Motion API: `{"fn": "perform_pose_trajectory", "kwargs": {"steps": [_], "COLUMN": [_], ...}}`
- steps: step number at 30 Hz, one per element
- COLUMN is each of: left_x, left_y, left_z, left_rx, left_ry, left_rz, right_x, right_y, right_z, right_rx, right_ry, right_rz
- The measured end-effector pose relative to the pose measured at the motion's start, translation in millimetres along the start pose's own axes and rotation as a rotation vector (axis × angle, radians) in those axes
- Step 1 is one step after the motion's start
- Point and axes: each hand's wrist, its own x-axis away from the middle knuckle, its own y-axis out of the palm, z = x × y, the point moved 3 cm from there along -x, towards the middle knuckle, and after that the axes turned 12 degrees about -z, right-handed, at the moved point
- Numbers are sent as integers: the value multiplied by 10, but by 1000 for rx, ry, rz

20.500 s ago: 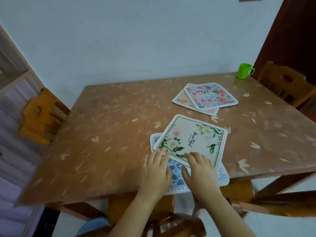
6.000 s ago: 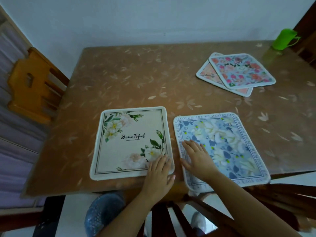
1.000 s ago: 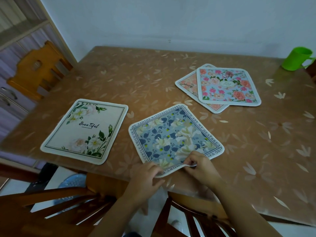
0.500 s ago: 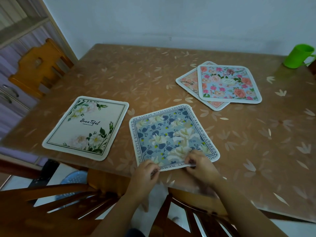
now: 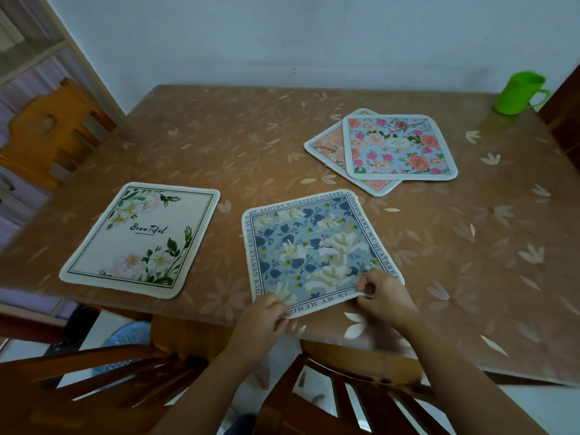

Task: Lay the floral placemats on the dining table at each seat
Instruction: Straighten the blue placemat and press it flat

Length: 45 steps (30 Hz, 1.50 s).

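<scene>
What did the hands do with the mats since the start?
The cream placemat came off the blue placemat and now lies to its left. The left hand and right hand, flat on the mats before, now pinch the blue one's near edge, having turned it straighter. The two pink placemats and the green cup stayed put.

Dim, soft light; warped, blurred edges

A pale blue wall (image 5: 282, 32) is running behind the brown leaf-patterned table (image 5: 219, 136). An orange wooden chair (image 5: 53, 133) is standing at its left side, before a shelf unit (image 5: 28, 51). Darker chair backs (image 5: 78, 359) are standing at the near edge, over white floor (image 5: 546, 416).
</scene>
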Motion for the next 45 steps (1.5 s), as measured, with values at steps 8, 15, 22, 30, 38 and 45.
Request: {"fn": "perform_pose_trajectory", "kwargs": {"steps": [8, 15, 22, 30, 38, 45], "left_x": [-376, -533, -506, -479, -511, -498], "left_y": [223, 362, 455, 480, 534, 546], "left_z": [293, 349, 291, 262, 259, 286], "left_rx": [-30, -85, -41, -42, -92, -96], "left_ry": [96, 114, 93, 41, 23, 26], "left_rz": [-48, -123, -143, -119, -150, -124], "right_x": [384, 487, 656, 718, 706, 723], "right_y": [-233, -176, -190, -219, -205, -170], "right_z": [389, 579, 802, 880, 870, 899], "right_rx": [-38, -5, 155, 228, 322, 348], "right_ry": [175, 200, 222, 244, 234, 219], "right_rz": [64, 83, 113, 87, 71, 120]}}
